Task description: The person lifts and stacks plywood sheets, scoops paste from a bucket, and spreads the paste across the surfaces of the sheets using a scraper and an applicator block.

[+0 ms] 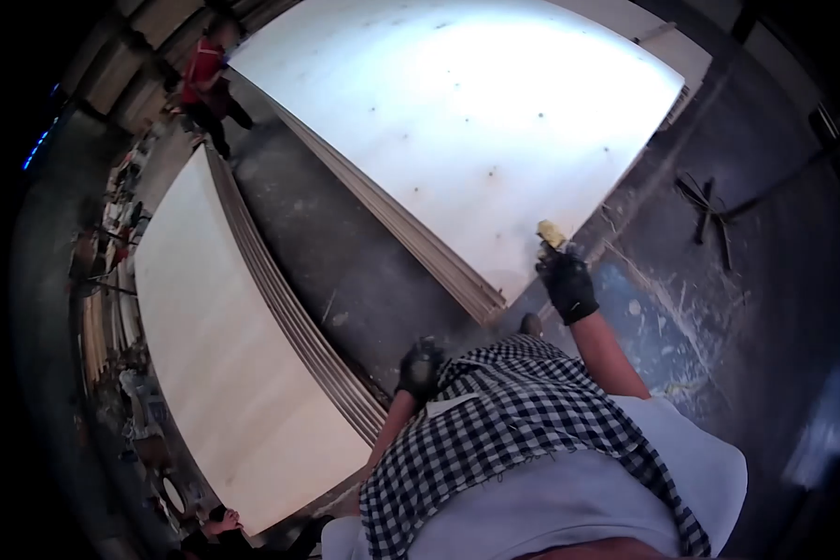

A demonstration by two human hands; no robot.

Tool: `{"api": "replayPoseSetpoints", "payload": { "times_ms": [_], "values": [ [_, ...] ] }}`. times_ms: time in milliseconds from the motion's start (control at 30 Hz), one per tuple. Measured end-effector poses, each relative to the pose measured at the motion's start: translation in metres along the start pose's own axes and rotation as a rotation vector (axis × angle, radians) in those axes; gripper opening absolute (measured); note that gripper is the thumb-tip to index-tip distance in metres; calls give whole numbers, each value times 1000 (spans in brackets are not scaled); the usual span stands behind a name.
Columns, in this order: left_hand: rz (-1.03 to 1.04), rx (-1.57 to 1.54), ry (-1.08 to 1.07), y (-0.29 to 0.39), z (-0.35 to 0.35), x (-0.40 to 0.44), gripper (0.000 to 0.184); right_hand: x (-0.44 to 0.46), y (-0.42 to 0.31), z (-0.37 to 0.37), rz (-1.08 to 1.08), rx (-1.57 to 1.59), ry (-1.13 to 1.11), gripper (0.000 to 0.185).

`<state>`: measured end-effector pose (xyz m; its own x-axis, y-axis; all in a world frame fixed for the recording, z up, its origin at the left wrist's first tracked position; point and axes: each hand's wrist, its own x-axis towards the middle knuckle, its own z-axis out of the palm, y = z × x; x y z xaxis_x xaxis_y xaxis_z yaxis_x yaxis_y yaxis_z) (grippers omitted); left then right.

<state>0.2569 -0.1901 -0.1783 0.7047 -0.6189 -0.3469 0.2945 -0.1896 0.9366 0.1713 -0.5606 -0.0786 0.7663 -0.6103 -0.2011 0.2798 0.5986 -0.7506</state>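
Observation:
My right hand (567, 285), in a dark glove, is closed on a small yellowish object (552, 233) near the front corner of a stack of pale wooden sheets (457, 140). Several small dark spots mark the brightly lit top sheet. My left hand (421, 367), also in a dark glove, hangs beside the checkered apron (523, 401), between the two stacks. Its fingers are too dark and blurred to make out, and so is anything in them.
A second stack of sheets (233, 345) lies at the left. A person in red (203, 75) stands at the far left between the stacks. Another person's hand (224, 523) shows at the bottom left. A metal floor stand (709, 213) is at the right.

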Motion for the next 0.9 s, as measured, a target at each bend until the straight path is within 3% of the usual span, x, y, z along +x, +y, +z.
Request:
{"api": "replayPoseSetpoints", "payload": {
  "times_ms": [33, 133, 167, 233, 267, 300, 400, 433, 533, 567, 600, 700, 733, 800, 833, 867, 900],
  "values": [
    [-242, -231, 57, 20, 24, 44, 30, 21, 8, -15, 51, 69, -57, 46],
    [-219, 289, 45, 32, -5, -3, 33, -27, 13, 21, 224, 355, -87, 43],
    [-248, 32, 105, -24, -19, 2, 34, -38, 11, 33, 230, 338, -70, 42],
    [-218, 36, 111, -20, -18, -14, 33, -54, 3, 52, 222, 230, -47, 41],
    [-214, 51, 128, -33, 22, 44, 33, 5, -7, 4, 244, 197, -45, 39],
    [-151, 0, 77, -27, 19, 27, 32, -14, -13, 14, 249, 141, -44, 38],
    [-290, -94, 175, -5, 19, 6, 31, -34, -25, 26, 217, -97, 46, 34],
    [-226, -142, 139, -10, 14, 4, 31, -39, -33, 31, 191, -161, 65, 30],
    [-179, 325, 190, 18, 42, 31, 30, 16, -48, -21, 130, -366, 106, 30],
    [-321, 147, 189, 26, 38, 25, 28, 20, -52, -34, 91, -408, 133, 33],
    [153, 670, 210, 9, 25, 23, 27, 20, -64, -30, 57, -438, 177, 34],
    [-22, 525, 207, 3, -10, 16, 28, 48, -90, -32, -46, -452, 188, 34],
    [-51, 511, 211, 18, 72, 56, 27, 107, -155, -99, -7, -467, 165, 34],
    [-53, 432, 170, 28, 60, 83, 27, 147, -144, -89, -27, -473, 286, 29],
    [-63, 616, 65, 3, 29, 106, 28, 163, -124, -89, -47, -741, 301, 27],
    [-93, 604, 95, 30, 31, 121, 29, 179, -109, -86, -61, -1007, 314, 26],
    [8, 625, 58, 45, 28, 137, 28, 193, -102, -87, -152, -1262, 293, 26]
  ]
}}
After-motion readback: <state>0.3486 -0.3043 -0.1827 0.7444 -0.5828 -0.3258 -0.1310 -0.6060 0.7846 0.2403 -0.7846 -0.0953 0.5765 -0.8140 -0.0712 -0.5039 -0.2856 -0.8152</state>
